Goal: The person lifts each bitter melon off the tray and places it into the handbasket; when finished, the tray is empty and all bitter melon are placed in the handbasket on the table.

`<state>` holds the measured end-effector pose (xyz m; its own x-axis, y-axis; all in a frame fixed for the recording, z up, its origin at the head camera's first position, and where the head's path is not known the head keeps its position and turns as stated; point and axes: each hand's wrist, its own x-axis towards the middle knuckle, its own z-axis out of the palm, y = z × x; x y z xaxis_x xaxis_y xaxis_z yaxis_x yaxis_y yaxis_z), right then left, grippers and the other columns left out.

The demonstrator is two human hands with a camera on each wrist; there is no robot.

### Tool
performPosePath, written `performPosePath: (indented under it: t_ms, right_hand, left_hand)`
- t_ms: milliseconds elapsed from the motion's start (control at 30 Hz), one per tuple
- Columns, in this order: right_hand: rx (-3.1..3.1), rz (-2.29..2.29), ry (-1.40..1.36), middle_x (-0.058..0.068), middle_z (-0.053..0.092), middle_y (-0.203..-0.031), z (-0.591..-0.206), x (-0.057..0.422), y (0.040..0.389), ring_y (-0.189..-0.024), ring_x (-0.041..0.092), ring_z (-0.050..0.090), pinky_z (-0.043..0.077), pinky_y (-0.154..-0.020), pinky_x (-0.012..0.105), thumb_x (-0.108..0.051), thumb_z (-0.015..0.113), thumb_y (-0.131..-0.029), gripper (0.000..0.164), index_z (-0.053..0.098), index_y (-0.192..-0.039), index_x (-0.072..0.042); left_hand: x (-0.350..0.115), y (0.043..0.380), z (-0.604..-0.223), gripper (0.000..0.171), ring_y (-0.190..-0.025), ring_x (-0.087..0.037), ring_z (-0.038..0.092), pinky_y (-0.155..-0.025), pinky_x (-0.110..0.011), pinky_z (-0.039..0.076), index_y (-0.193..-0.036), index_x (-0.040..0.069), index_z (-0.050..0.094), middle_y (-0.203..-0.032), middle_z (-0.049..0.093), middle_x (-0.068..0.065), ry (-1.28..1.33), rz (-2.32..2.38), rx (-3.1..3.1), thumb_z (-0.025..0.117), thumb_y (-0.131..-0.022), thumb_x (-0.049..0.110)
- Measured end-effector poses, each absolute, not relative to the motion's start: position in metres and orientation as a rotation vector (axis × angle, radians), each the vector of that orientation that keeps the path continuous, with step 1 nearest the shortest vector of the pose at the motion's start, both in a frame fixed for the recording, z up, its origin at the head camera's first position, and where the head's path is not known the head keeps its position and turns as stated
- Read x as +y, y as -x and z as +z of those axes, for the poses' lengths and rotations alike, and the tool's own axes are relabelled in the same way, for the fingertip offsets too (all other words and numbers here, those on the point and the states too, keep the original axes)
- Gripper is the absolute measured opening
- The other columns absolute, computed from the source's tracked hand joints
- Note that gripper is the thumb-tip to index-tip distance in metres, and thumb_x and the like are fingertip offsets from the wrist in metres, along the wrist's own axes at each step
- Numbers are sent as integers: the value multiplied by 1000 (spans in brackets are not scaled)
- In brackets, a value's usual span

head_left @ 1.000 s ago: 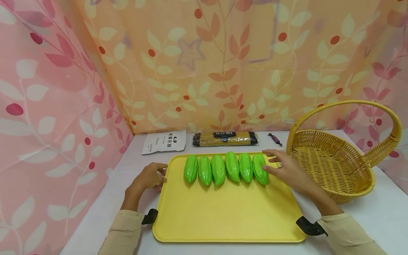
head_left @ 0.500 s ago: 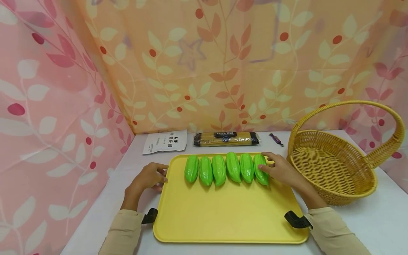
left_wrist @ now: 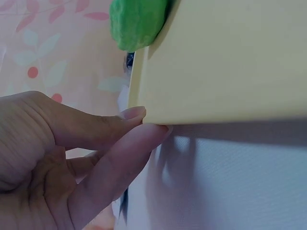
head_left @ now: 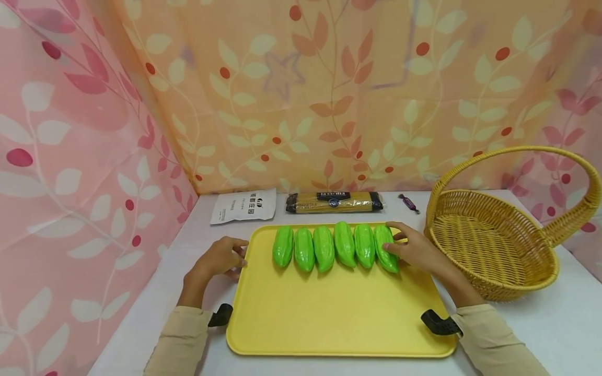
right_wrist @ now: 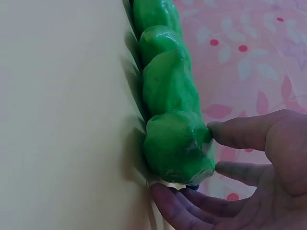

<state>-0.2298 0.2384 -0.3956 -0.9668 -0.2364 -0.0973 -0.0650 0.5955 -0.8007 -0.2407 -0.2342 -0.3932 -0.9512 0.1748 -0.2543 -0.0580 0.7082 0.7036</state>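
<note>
Gourd (head_left: 385, 257) right of frame centre: your right hand (head_left: 415, 251) curls round it, left hand (head_left: 220, 257) pinches tray (head_left: 338, 318); loose grip might drop it.

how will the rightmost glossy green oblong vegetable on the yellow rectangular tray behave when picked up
The vegetable may feel slippery, given its shiny skin. Its rounded sides could let it roll on the flat tray. It probably stays stiff, its plump form showing no slump.

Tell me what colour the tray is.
The tray is plain yellow; it shows best in the head view.
</note>
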Motion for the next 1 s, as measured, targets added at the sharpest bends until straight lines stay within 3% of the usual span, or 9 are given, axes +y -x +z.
performPosePath:
  t_ms: [500,1000]
  right_hand:
    - [2612,-1364,172,40,48,-138,-394,239,228,-100,34,68,64,-76,44,-17,66,-102,73,31,-164,-2]
    - [2542,-1507,290,36,43,-145,-350,245,207,-114,40,64,65,-74,45,-17,70,-100,80,28,-168,-8]
  left_hand:
    - [-236,242,-395,63,-87,-22,66,-67,-35,65,-150,-8,53,-118,65,-20,-75,1127,2577,72,-91,-4]
    - [-238,239,-395,64,-86,-23,67,-66,-37,65,-151,-8,52,-119,65,-21,-100,1167,2560,71,-90,-5]
